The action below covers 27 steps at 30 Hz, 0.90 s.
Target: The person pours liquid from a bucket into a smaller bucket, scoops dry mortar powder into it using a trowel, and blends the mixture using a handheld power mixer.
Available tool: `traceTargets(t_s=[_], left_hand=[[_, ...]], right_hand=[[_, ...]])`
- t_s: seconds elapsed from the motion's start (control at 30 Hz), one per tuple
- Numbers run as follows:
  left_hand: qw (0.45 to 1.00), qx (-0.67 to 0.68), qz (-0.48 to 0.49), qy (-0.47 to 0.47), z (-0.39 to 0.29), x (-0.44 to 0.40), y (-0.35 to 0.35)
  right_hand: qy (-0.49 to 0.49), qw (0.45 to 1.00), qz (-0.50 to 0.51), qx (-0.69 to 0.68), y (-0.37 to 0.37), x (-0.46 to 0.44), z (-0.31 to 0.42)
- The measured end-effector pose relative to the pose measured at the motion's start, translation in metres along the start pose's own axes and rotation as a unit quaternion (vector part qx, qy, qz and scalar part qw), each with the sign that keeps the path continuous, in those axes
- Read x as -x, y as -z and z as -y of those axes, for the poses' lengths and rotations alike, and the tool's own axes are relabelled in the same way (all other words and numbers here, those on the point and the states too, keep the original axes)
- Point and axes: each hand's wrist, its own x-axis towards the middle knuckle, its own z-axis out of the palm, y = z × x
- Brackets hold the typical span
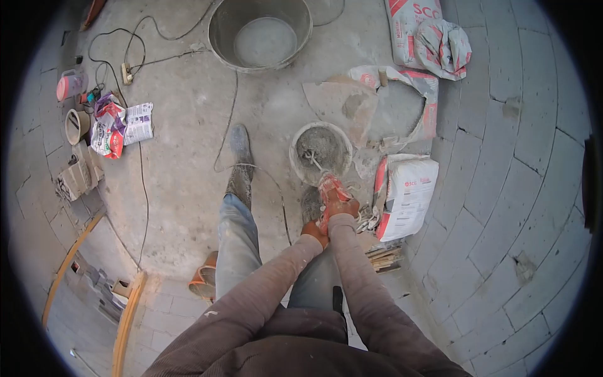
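Note:
A red, mortar-spattered hand mixer drill (331,188) is held low in front of my legs, its pale shaft (316,162) slanting down into a round bucket (293,151). Grey mortar (326,143) fills the bucket's inside, and the mixing end is sunk in it. My right hand (344,208) is closed around the upper part of the drill. Lower down, nearer my body, my left hand (316,234) grips the rear of the same tool. My fingers are partly hidden by the hands and the drill body.
A large dark tub (217,38) with grey residue stands ahead. To the right are a torn, opened bag (429,107), a full cement bag (411,198) and further bags (411,31) by the block wall (502,188). A black cable (276,182) crosses the floor around my left boot (240,151).

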Motion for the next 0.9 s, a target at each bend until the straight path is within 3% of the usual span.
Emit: traceTargets(t_s=[0.03, 0.13, 0.27, 0.33, 0.47, 0.67, 0.73, 0.83, 0.9], left_hand=[[0.999, 0.011, -0.020, -0.035, 0.003, -0.002, 0.000], [0.998, -0.017, -0.047, -0.024, -0.003, -0.004, 0.000], [0.998, 0.025, -0.044, -0.032, -0.012, -0.015, 0.005], [0.999, 0.013, 0.046, 0.026, -0.023, -0.015, 0.014], [0.996, 0.072, 0.044, -0.030, -0.007, -0.027, -0.005], [0.999, 0.035, 0.005, 0.032, -0.032, -0.002, 0.006], [0.999, 0.006, -0.032, -0.028, -0.021, 0.001, -0.001], [0.998, -0.031, 0.053, 0.025, -0.016, 0.006, -0.004], [0.999, -0.018, 0.037, 0.011, -0.011, 0.007, -0.003]], right_hand=[[0.012, 1.000, 0.021, -0.005, -0.001, -0.002, 0.000], [0.057, 0.998, -0.010, 0.013, -0.002, 0.003, 0.015], [0.044, 0.999, 0.013, 0.021, 0.000, 0.007, 0.039], [0.020, 0.998, 0.027, -0.057, 0.003, 0.012, 0.051], [0.078, 0.997, 0.017, -0.019, -0.007, -0.011, 0.025], [0.101, 0.995, 0.005, 0.005, 0.009, 0.001, 0.029], [0.022, 0.997, 0.042, -0.057, 0.017, 0.004, 0.027], [-0.026, 0.998, 0.033, -0.039, 0.021, 0.001, 0.008], [-0.018, 0.999, 0.017, -0.048, 0.017, 0.001, -0.007]])
